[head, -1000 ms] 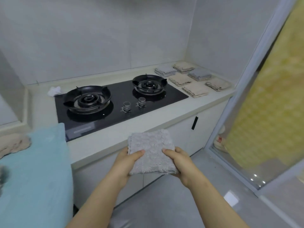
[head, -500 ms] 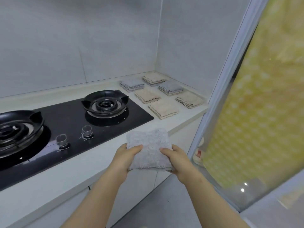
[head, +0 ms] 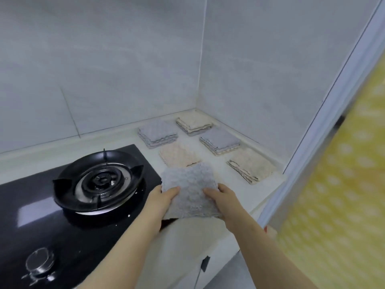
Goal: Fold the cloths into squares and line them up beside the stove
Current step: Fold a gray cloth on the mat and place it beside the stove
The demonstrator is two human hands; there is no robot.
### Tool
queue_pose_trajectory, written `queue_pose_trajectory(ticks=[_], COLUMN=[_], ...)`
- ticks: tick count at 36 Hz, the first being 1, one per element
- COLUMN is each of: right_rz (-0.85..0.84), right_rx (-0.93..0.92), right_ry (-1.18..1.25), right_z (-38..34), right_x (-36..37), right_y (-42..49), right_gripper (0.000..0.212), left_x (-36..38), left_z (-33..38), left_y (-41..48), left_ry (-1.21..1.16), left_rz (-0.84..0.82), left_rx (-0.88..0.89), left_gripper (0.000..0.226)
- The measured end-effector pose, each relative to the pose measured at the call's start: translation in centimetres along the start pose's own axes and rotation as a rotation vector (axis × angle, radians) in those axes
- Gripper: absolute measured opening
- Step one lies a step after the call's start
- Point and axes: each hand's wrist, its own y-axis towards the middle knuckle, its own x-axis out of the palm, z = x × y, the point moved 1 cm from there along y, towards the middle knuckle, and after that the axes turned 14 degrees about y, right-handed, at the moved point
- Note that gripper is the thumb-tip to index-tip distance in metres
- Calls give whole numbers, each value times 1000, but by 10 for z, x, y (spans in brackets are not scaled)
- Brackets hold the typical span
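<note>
- Nearest me: knob (head: 39,262) at the front of the black glass stove (head: 31,215), which is set in a pale desk (head: 227,178).
- L hand (head: 160,204): thumb lies on top of the grey cloth (head: 190,190), fingers tucked out of sight under its L edge, so it's pinching the cloth.
- R hand (head: 227,205): same hold on the cloth's R edge, thumb on top, fingers underneath.
- Grey cloth is folded to a rough square and held flat betw. both hands, just R of the stove. Its L corner overlaps the stove's R edge from my view. Can't tell if it touches the desk.
- Burner (head: 100,180) sits on the stove, L of the cloth.
- Beyond the cloth: pink cloth (head: 179,154) beside the stove's R edge, near side covered by the held one. Beige stack (head: 251,164) lies further R.
- Next back: blue-grey stack (head: 219,140), R of the pink one.
- Furthest: grey-topped stack (head: 157,132) off the stove's back R corner, cream stack (head: 193,122) in the wall corner.
- Yellow curtain (head: 343,184) hangs well R of the stove.
</note>
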Motion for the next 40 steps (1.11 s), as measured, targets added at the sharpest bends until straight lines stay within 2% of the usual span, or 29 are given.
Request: queue_pose_trajectory(ticks=[1,4,6,11,16,26,32,36,39,40], right_rz=[-6,-33,-59,-107,-224,-364,-369,-362,-362,-365], right_rx=[-3,-22,-36,-46,-12,118,154,177,117,34], right_ry=[-17,-78,-94,-80,-105,-119,-188,-254,-290,-332], right_z=[-4,-18,-27,-47,-69,-72,-60,-53,-55,-57], right_x=[0,1,3,8,11,18,18,15,14,13], right_y=[12,49,75,139,196,274,293,300,298,296], right_gripper=[9,5,2,15,21,20,22,14,27,39], left_x=[2,6,5,12,20,33,40,42,40,39], left_z=[5,21,27,50,62,70,56,48,43,43], left_y=[8,35,59,108,157,211,220,220,219,218], left_ry=[-18,-50,-48,-93,-98,-89,-7,53,274,418], left_rz=[-1,30,80,131,239,441,502,532,592,617], left_rx=[25,-9,-20,-7,-78,-184,-252,-279,-311,-310], left_gripper=[42,58,45,18,31,14,8,16,15,28])
